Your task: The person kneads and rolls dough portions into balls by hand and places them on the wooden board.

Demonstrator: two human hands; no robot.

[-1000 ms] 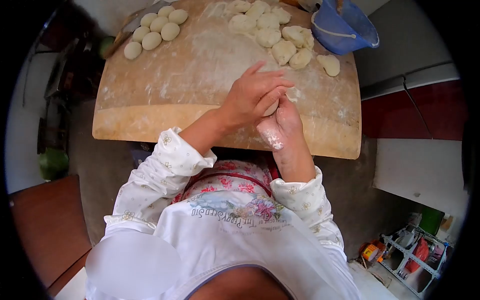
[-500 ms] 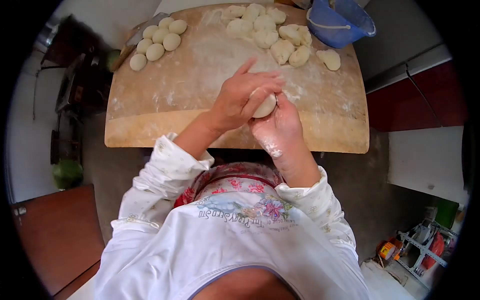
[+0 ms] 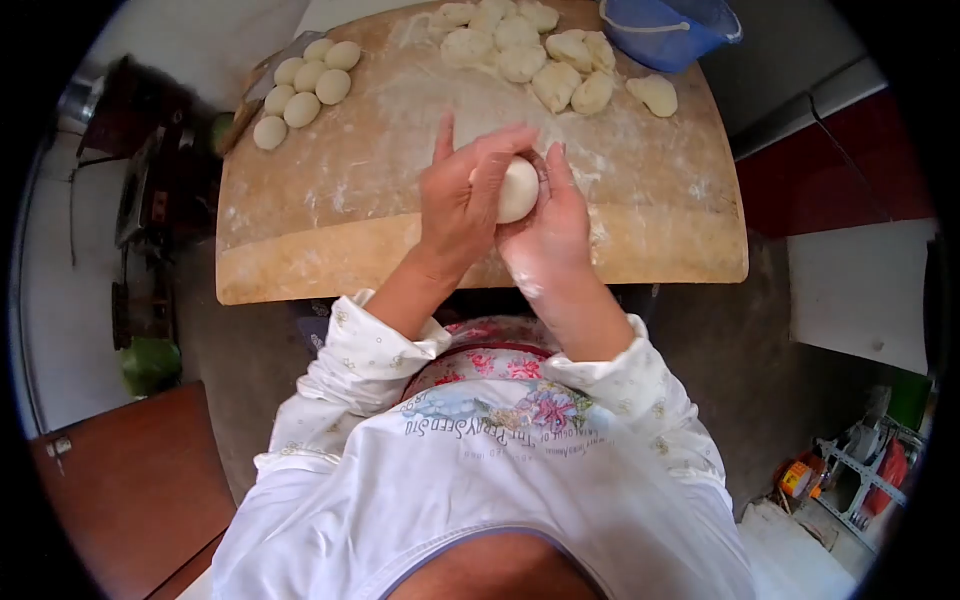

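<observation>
A smooth round dough ball (image 3: 518, 190) is cupped between my two hands above the front half of the floured wooden board (image 3: 350, 210). My left hand (image 3: 460, 195) curves against its left side, with the thumb raised and the fingers over the top. From below and the right, my right hand (image 3: 556, 222) cradles it, flour showing on the wrist. Several finished-looking round dough balls (image 3: 332, 87) sit in a cluster at the board's back left. Rougher dough pieces (image 3: 521, 62) are grouped at the back, with one separate lump (image 3: 655, 95) to their right.
A blue bucket (image 3: 675, 35) with a pale handle stands at the back right. A knife-like tool with a wooden handle (image 3: 243, 122) lies along the left edge behind the dough balls. A brown cabinet (image 3: 135, 490) is at lower left, and a rack with bottles (image 3: 855, 480) at lower right.
The dough ball has turned and shifted slightly left and up in my palms, and more of it shows. My left hand is more upright. The whole view has shifted a little.
</observation>
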